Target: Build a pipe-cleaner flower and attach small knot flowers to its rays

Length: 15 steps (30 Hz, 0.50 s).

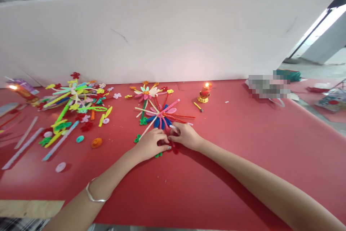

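My left hand [152, 144] and my right hand [187, 136] meet at the near side of a pipe-cleaner flower [160, 115] with blue and pink petals and long stems fanning out. Both hands are closed, thumbs and fingers pinched together. Between them a dark red pipe-cleaner piece [176, 150] shows in part; the fingertips cover the rest. A small whitish stick [173, 127] pokes out by my right fingers, its kind unclear. Green pipe-cleaner blossoms [137, 138] lie beside my left hand. Just behind is another flower [146, 92] with white, teal and pink petals.
A lit red candle [205, 90] in a gold holder stands behind my right hand, near a short yellow stub [198, 107]. Another lit candle [23, 93] leans at far left, beside a pile of pipe-cleaner flowers [72, 96]. A white board [173, 36] walls off the red table's back.
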Tool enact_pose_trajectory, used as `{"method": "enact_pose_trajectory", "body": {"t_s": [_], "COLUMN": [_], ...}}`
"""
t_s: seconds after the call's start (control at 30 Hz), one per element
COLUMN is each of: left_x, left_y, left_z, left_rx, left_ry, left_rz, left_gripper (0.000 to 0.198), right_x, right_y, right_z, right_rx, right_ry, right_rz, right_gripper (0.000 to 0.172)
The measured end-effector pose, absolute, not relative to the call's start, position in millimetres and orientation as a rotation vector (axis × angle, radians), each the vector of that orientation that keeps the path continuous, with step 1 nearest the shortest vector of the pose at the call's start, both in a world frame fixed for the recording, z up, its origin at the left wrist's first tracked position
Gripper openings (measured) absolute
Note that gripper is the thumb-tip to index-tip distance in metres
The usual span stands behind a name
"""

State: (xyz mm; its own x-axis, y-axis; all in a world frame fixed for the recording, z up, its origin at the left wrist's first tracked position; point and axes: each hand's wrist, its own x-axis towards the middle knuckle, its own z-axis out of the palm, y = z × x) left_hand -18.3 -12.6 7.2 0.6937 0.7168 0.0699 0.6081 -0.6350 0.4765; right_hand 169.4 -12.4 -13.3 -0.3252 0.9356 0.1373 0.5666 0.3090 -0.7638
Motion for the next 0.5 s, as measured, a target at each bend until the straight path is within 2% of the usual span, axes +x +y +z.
{"method": "enact_pose_trajectory", "body": {"t_s": [0.23,0.5], "left_x": [-18.3,-18.6], "left_y": [-13.4,-12.4], "left_z": [7.4,6.2], "left_rx": [2.484,2.493], "left_ry": [1.013,1.008], "left_rz": [0.366,0.362], "left_gripper": [0.008,0.01], "right_x": [170.6,169.9], "right_y": [-11.8,-12.3], "right_z": [-15.6,-16.0], "right_rx": [-1.308,-1.279], "right_ry": [-2.044,-2.064], "right_rz": [0.792,0.711], "right_gripper": [0.024,0.028]}}
